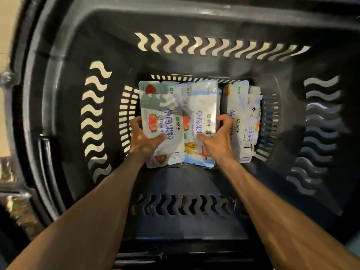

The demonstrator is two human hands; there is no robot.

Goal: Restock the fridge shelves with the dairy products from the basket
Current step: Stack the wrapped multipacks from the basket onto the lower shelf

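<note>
Packs (233, 100) in basket (194, 182) point lengthwise away; left hand (144, 140) clamps strawberry pack (163, 117), right hand (221, 138) clamps middle pack (203, 108).

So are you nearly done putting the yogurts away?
Nothing here shows what's already put away. In hand: the left hand grips the strawberry pack, the right hand grips the middle pack. Still to go: more packs in the basket.
</note>
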